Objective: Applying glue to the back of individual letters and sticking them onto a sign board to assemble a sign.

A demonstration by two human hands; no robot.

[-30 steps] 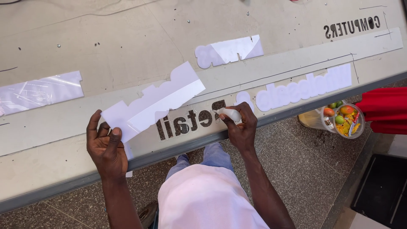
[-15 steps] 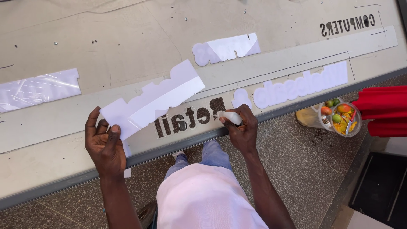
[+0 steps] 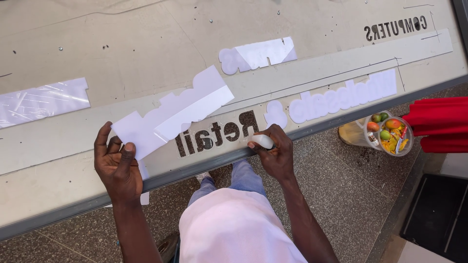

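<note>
My left hand pinches the lower end of a white backing strip that is peeled up from dark cut-out letters on a long grey panel. My right hand grips a small white pad and presses it on the panel at the right end of the dark letters. Right of that hand, several letters stay covered in white film.
Another white letter piece and a shiny clear film sheet lie farther up the board. A clear cup of colourful bits and a red cloth sit at the right, above the stone floor.
The view has shifted slightly. My right hand with the pad has edged along the dark letters; my left hand keeps its hold on the backing strip.
</note>
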